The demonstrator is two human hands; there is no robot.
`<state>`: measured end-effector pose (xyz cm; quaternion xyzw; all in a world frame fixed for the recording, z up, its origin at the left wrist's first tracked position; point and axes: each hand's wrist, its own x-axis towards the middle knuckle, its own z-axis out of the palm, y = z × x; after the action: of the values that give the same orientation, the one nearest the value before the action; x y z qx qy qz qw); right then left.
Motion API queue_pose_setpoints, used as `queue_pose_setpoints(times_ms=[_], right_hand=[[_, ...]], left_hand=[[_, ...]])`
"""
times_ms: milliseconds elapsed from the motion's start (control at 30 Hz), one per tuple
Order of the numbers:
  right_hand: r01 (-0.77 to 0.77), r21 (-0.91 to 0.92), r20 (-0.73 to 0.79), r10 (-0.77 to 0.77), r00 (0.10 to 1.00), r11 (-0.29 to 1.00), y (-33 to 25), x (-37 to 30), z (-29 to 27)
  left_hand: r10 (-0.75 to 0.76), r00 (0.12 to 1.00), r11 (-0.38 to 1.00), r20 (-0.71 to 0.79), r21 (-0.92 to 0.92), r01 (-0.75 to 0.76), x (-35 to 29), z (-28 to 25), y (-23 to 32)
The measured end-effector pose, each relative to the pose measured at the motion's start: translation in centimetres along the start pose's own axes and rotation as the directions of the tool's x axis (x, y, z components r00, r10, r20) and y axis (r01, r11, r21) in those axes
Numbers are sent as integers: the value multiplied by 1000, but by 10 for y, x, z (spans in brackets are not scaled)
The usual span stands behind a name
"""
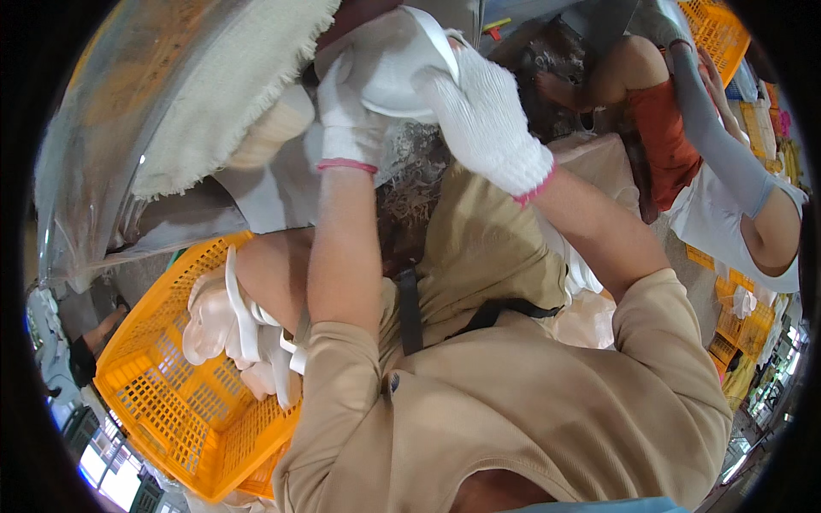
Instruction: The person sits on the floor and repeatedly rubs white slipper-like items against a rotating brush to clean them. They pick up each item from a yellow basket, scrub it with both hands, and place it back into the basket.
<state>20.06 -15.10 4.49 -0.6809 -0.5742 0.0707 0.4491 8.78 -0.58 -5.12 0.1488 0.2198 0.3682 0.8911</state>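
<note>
A white, smooth, curved piece with a raised rim (398, 67), like a shallow moulded shell, is held up in front of me at the top of the head view. My left hand (349, 111), in a white knit glove with a pink cuff, grips its near left side, thumb on the surface. On the other side my right hand (492, 120), gloved the same way, is closed around the right edge, its fingers partly hidden behind the rim. I cannot tell the exact kind of this piece.
To my left a yellow-orange plastic crate (171, 376) holds several white moulded pieces (244, 329). A frayed off-white cloth (231, 94) hangs beside clear plastic sheeting (111, 145). At right sits another person in a grey sleeve (714, 120). More yellow crates (718, 34) stand beyond.
</note>
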Motion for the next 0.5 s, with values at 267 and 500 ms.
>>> queue_pose_setpoints(times_ms=[267,500], right_hand=[[194,-290,79,-178,981,937,8,37,26],[-33,-399,135,94,986,916,1,62,42]], left_hand=[[452,876,253,-171,966,58,-73,-34,46],[240,970,95,26,994,-50,-121,-25,38]])
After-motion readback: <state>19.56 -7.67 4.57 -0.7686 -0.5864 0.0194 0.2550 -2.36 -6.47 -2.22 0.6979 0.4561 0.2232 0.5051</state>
